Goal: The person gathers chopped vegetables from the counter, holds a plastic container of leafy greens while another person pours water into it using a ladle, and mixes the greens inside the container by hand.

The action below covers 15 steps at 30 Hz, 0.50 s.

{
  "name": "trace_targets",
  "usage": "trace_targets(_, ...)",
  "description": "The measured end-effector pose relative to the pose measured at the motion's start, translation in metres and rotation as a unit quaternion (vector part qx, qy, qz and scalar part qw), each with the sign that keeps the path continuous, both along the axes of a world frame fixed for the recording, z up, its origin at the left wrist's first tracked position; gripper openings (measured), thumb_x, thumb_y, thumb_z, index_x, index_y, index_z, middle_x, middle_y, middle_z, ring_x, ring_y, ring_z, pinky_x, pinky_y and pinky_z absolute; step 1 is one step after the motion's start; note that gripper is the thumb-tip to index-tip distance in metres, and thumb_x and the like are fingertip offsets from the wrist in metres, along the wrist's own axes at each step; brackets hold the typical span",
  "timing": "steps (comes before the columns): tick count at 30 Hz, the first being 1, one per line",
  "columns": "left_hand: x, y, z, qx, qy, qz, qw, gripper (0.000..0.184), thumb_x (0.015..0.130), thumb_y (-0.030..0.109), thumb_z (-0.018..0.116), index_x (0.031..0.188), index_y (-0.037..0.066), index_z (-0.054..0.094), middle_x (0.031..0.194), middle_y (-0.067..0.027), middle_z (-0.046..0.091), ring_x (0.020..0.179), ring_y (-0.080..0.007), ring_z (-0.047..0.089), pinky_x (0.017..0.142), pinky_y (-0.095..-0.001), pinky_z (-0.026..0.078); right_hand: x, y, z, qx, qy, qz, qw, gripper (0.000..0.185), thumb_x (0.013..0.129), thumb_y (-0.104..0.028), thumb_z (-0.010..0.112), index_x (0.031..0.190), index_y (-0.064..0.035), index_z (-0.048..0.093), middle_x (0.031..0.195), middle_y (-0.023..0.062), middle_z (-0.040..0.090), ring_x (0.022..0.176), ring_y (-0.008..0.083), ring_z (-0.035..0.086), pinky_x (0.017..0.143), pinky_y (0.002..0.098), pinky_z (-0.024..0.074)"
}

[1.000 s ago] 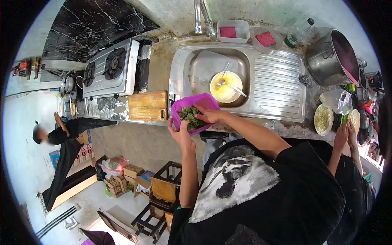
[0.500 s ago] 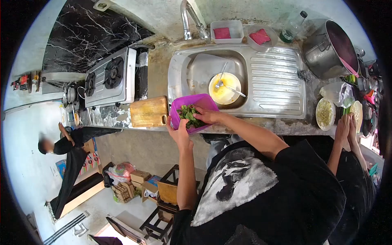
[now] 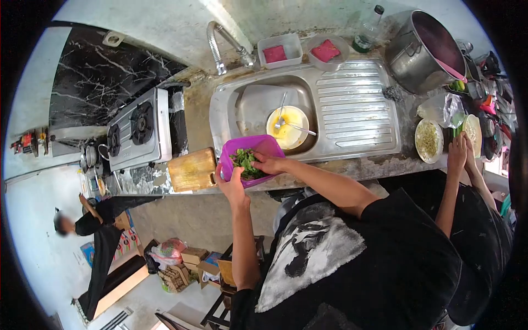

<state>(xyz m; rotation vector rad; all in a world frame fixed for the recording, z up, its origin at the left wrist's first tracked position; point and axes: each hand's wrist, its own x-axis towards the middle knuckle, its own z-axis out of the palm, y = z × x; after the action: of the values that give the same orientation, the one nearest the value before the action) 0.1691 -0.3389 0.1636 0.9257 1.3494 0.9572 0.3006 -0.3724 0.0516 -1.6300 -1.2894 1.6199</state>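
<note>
My left hand [image 3: 233, 190] grips the near left side of a purple plastic container [image 3: 265, 145], its thumb up over the rim. Green leafy herbs [image 3: 242, 159] lie in the container. Reaching in from the right, my right hand [image 3: 269, 164] has its fingers closed around some of the leaves, with the fingertips partly hidden among them. The container is held at the front edge of the sink, close to a white bowl [image 3: 294, 139] that has yellow residue and two utensils in it.
A wooden cutting board [image 3: 192, 169] and a gas stove [image 3: 140, 126] are on the left. Behind the metal sink [image 3: 357, 146] stand two plastic tubs, a bottle [image 3: 367, 30] and a large pot [image 3: 421, 60]. At right, another person's hands [image 3: 461, 154] work beside plates of food.
The camera view has shifted and tilted a little, so the counter sits differently in the frame. My right hand has moved slightly among the leaves; my left hand keeps its hold on the container.
</note>
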Motion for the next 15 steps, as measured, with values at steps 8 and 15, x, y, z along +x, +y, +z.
trace_targets(8,0.009,0.003,0.007,-0.003,0.0,-0.016,1.0,0.064,0.075,-0.002,0.07,0.133,0.002,0.044,0.123,-0.0118,0.055,0.106,-0.0217,0.057,0.089,-0.0345,0.051,0.001,0.005,-0.008,0.007,0.007,-0.016,1.0,0.077,0.102,-0.061,0.033,0.159,-0.0122,0.015,0.164,0.0193,0.016,0.151,0.0356,0.019,0.123,0.0425,0.0177)
trace_targets(15,0.006,0.009,-0.003,-0.003,0.018,-0.02,1.0,0.067,0.074,-0.002,0.071,0.135,0.001,0.045,0.123,-0.012,0.055,0.106,-0.0207,0.057,0.092,-0.0339,0.048,0.005,0.004,-0.007,0.001,0.025,-0.008,1.0,0.08,0.101,-0.062,0.032,0.159,-0.0114,0.013,0.165,0.0181,0.014,0.151,0.0355,0.019,0.123,0.0428,0.0192)
